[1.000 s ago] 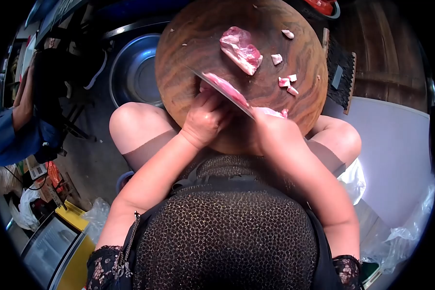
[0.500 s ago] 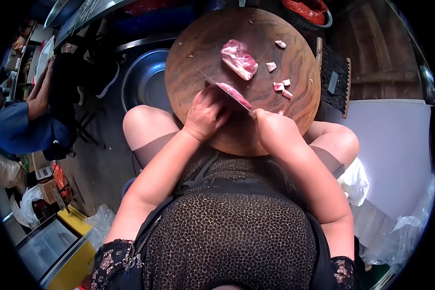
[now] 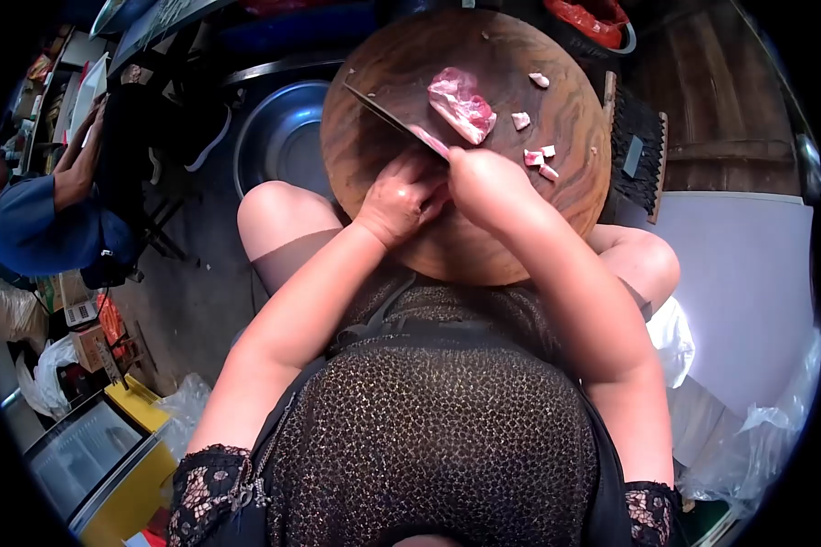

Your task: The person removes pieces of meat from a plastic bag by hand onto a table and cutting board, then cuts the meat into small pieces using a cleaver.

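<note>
A round wooden chopping board (image 3: 356, 164) rests between my knees. My right hand (image 3: 493, 187) grips a knife (image 3: 379, 108) by its handle, the blade seen nearly edge-on and slanting up to the left. Along the blade's far side lies a thin slice of meat (image 3: 429, 139). My left hand (image 3: 400, 202) is on the near side of the blade with its fingers curled; what they hold is hidden. Farther back sits a larger piece of raw meat (image 3: 462, 105). To its right are several small fatty cubes (image 3: 533, 158).
A metal basin (image 3: 287, 137) stands left of the board. At the back right is a bowl lined with a red bag (image 3: 588, 20). A person in a blue top (image 3: 55, 232) is at the far left. Clear plastic (image 3: 762, 456) lies at lower right.
The knife and my right hand have moved left and up across the board. My left hand has shifted slightly right. The view has tilted a little; the larger meat piece stays put.
</note>
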`<state>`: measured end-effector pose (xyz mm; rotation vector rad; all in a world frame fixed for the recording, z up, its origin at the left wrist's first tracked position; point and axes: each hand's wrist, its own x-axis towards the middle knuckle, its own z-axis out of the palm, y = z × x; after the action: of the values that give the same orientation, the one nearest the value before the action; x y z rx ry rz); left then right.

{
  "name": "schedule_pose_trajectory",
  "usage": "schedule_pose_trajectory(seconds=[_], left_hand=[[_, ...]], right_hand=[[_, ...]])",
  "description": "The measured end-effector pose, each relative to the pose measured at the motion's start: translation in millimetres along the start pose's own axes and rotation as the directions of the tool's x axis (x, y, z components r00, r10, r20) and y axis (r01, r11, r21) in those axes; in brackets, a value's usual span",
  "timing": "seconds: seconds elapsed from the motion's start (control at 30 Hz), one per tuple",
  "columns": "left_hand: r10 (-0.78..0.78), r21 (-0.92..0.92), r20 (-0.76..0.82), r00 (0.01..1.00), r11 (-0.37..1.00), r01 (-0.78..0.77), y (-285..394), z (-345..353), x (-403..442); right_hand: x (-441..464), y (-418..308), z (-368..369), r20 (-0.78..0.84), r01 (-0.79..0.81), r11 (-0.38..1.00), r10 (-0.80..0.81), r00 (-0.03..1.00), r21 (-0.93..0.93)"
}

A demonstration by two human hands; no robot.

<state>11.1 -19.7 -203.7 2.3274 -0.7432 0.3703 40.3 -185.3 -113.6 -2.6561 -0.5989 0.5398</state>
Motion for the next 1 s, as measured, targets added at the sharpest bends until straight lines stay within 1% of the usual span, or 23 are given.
schedule_pose_trajectory(seconds=[0.03, 0.1, 0.13, 0.17, 0.2, 0.23, 0.27, 0.3, 0.33, 0.37, 0.4, 0.43, 0.5, 0.53, 0.6, 0.67, 0.73, 0.77, 0.8, 0.83, 0.93, 0.97, 1.0], left_hand=[[0.006, -0.001, -0.011, 1.0, 1.0, -0.006, -1, -1, 2], [0.066, 0.095, -0.052, 0.997, 0.994, -0.06, 2, -1, -5], [0.053, 0.129, 0.008, 0.999, 0.99, -0.054, -1, 0, -11], [0.057, 0.128, 0.001, 0.998, 0.99, -0.056, -1, -1, -16], [0.021, 0.13, 0.015, 1.0, 0.991, -0.023, 3, -4, -21], [-0.017, 0.135, 0.028, 0.999, 0.991, 0.013, 4, -6, -23], [-0.015, 0.068, 0.018, 1.0, 0.998, 0.013, 1, -7, -25], [-0.013, 0.069, 0.015, 1.0, 0.998, 0.011, 0, -8, -27], [-0.051, 0.025, -0.049, 0.998, 0.998, 0.052, -2, -9, -28], [-0.093, -0.023, -0.109, 0.99, 0.996, 0.091, -2, -9, -29], [-0.002, -0.004, -0.116, 0.993, 1.0, 0.001, -1, -14, -23], [-0.002, -0.003, -0.117, 0.993, 1.0, 0.001, -3, -11, -23], [0.034, 0.004, -0.031, 0.999, 0.999, -0.033, -6, -6, -23], [0.006, 0.001, -0.044, 0.999, 1.0, -0.005, -4, -6, -22], [0.003, -0.021, -0.036, 0.999, 1.0, -0.004, -2, -7, -19], [-0.002, -0.044, -0.021, 1.0, 0.999, 0.001, -2, -6, -16], [-0.006, -0.01, -0.065, 0.998, 1.0, 0.006, -3, -4, -17], [-0.017, -0.015, -0.055, 0.998, 1.0, 0.016, -4, -3, -19], [0.018, 0.043, -0.033, 0.999, 0.999, -0.017, -5, -2, -20], [0.055, 0.101, -0.01, 0.998, 0.993, -0.054, -7, -1, -22], [0.037, 0.082, 0.024, 0.999, 0.996, -0.039, -11, 5, -28], [0.038, 0.086, 0.026, 0.999, 0.996, -0.04, -10, 4, -27], [0.017, 0.047, 0.041, 0.999, 0.999, -0.019, -8, 2, -24]], right_hand=[[-9, 6, 1, -0.006, 0.0, 1.0, 0.0, 1.0, -0.011], [-46, 26, 7, -0.075, -0.064, 0.998, 0.062, 0.995, -0.017], [-62, 32, 2, -0.032, -0.089, 0.996, 0.089, 0.996, -0.009], [-75, 38, -5, 0.009, -0.116, 0.993, 0.116, 0.993, -0.001], [-83, 48, -7, 0.056, -0.15, 0.988, 0.148, 0.987, 0.031], [-88, 51, -6, 0.048, -0.146, 0.989, 0.145, 0.988, 0.025], [-95, 51, -2, -0.054, -0.182, 0.982, 0.185, 0.981, 0.051], [-101, 50, 1, -0.154, -0.216, 0.973, 0.227, 0.962, 0.082], [-105, 47, 2, -0.209, -0.194, 0.981, 0.191, 0.959, 0.003], [-108, 42, 1, -0.211, -0.193, 0.981, 0.189, 0.959, 0.002], [-111, 33, -2, -0.183, -0.169, 0.986, 0.163, 0.969, -0.014], [-113, 26, -4, -0.155, -0.143, 0.989, 0.137, 0.978, -0.03], [-114, 17, 0, -0.144, -0.114, 0.993, 0.107, 0.984, -0.043], [-114, 16, 2, -0.134, -0.102, 0.993, 0.094, 0.987, -0.053], [-110, 15, 5, -0.117, -0.091, 0.994, 0.083, 0.99, -0.063], [-104, 13, 7, -0.031, -0.108, 0.991, 0.106, 0.994, -0.082], [-97, 12, 9, -0.012, -0.088, 0.991, 0.087, 0.996, -0.102], [-95, 11, 11, 0.001, -0.066, 0.991, 0.067, 0.998, -0.12], [-90, 10, 11, 0.013, -0.068, 0.991, 0.07, 0.997, -0.111], [-82, 8, 12, -0.013, -0.033, 0.994, 0.032, 0.999, -0.105], [-38, -1, 22, -0.085, 0.037, 0.995, -0.044, 0.995, -0.089], [-19, -8, 19, -0.052, 0.052, 0.996, -0.055, 0.997, -0.067], [-4, -9, 24, -0.093, 0.091, 0.992, -0.099, 0.991, -0.083]])
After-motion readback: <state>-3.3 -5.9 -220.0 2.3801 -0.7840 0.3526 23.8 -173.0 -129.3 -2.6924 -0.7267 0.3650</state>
